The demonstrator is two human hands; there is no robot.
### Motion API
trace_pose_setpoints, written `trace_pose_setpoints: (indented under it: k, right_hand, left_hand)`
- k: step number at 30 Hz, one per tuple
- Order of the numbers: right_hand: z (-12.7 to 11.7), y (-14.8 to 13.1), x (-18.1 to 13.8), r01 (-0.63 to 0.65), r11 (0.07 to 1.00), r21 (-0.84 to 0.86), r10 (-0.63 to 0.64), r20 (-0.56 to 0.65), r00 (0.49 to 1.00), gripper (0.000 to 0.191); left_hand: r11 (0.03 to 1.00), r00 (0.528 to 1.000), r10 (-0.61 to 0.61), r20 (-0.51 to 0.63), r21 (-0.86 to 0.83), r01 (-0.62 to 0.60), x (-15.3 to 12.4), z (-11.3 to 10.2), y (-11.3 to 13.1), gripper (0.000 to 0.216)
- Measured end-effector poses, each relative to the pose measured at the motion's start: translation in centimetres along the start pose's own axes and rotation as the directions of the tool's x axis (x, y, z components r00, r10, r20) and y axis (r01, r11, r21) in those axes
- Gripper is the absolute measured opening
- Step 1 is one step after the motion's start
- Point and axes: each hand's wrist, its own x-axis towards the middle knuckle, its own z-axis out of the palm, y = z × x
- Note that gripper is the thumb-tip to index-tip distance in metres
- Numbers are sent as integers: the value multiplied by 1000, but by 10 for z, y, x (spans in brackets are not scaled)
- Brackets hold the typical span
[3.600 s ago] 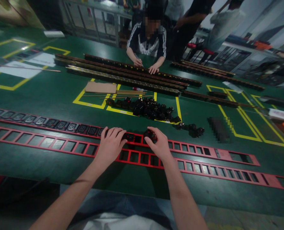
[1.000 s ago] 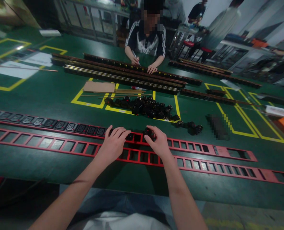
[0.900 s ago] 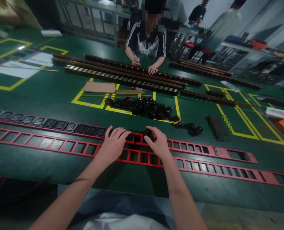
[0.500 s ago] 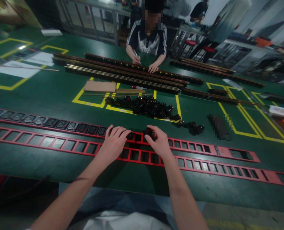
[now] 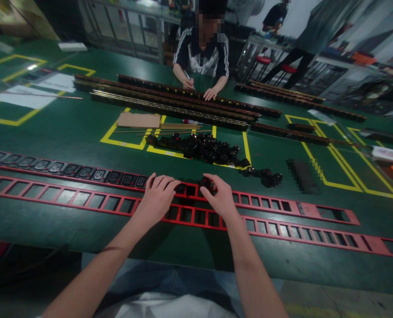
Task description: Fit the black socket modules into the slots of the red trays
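Note:
Two long red strips with rows of square cutouts lie across the bench in front of me. Black power sockets (image 5: 100,175) fill the left part of the far red strip (image 5: 267,202). My left hand (image 5: 159,194) is curled over this strip, gripping it beside a black socket (image 5: 180,188); its thumb is partly hidden. Between the thumb and fingers of my right hand (image 5: 219,194) is another black socket (image 5: 206,183), just above open cutouts. Nearer to me runs the second red strip (image 5: 186,215), its cutouts bare, passing under both wrists.
Loose black sockets (image 5: 206,148) lie heaped beyond my hands. Behind them are a cardboard piece (image 5: 138,119), thin rods and long dark strips (image 5: 169,106). Across the green bench (image 5: 66,243), a co-worker (image 5: 201,53) holds a pen. A dark object (image 5: 302,176) lies at right.
My hands and the socket stay practically where they were. In the background, a standing person at the upper right has shifted slightly.

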Motion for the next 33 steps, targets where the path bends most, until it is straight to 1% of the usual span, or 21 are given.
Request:
trace_pose_setpoints:
  k: [5, 15, 33]
  right_hand:
    - [0, 0, 0, -2, 1000, 3, 2, 9, 1000, 37]
    - [-1, 0, 1, -1, 1000, 0, 1, 8, 1000, 37]
    - [0, 1, 1, -5, 1000, -18, 5, 9, 1000, 37]
  left_hand:
    - [1000, 1000, -8, -11, -10, 8, 0, -1, 1, 27]
    - [999, 999, -20, -26, -27, 20, -1, -2, 0, 28]
    - [999, 998, -47, -37, -10, 47, 0, -2, 0, 27]
